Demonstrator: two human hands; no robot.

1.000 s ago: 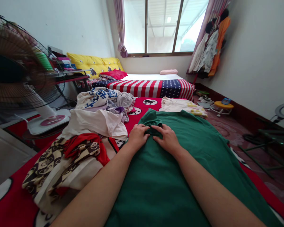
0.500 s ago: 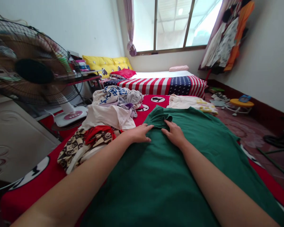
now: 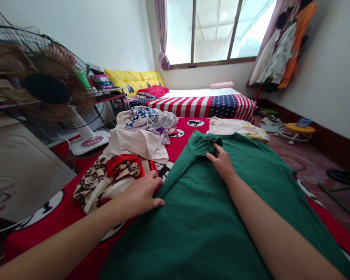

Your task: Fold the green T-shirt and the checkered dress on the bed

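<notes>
A large green T-shirt is spread across the red patterned bed cover in front of me. My right hand pinches a bunched fold near the shirt's far end, by what looks like a sleeve opening. At the shirt's left edge lies my left hand, its thumb touching the green cloth and its fingers apart from the thumb. Just beyond that hand is a heap of clothes, with a brown-and-cream patterned garment, a red piece and a white garment.
More crumpled clothes lie farther back on the left. A pale garment with yellow patches lies beyond the shirt. A standing fan is at left, a second bed under the window, and an orange-topped stool at right.
My left hand has moved back toward me and left, from the bunched fold to the shirt's left edge. My right hand has shifted slightly right with the fold, and the left edge lies straighter.
</notes>
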